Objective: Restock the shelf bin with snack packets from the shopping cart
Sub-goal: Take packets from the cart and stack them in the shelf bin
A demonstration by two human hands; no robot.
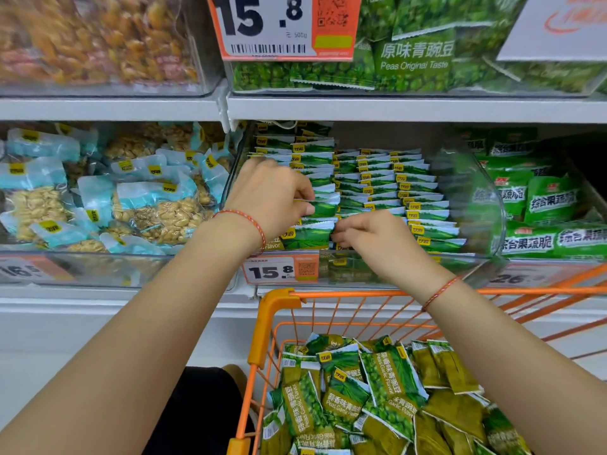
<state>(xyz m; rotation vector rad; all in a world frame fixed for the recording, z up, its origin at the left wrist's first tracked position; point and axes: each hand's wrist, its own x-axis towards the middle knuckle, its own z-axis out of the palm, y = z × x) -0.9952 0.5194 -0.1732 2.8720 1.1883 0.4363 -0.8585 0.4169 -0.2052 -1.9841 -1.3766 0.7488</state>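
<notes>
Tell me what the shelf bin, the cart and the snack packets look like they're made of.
Shelf bin: clear, glossy hard plastic, since the packets show through its curved wall. Cart: orange-coated wire, probably metal, with a smooth plastic-looking corner piece. Snack packets: thin printed plastic film, slightly shiny, with crimped ends.

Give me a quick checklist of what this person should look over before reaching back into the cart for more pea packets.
1. Left hand free of packets: not ok, its fingers pinch the packets in the left-hand row.
2. Right hand free: not ok, its fingertips are on the front packets.
3. Rows standing neatly in the clear shelf bin: ok.
4. Room left in the bin: ok, bare space shows on its right side.
5. Stock left in the orange shopping cart: ok, many garlic pea packets.
6. Price tag matches the product: cannot tell.
</notes>
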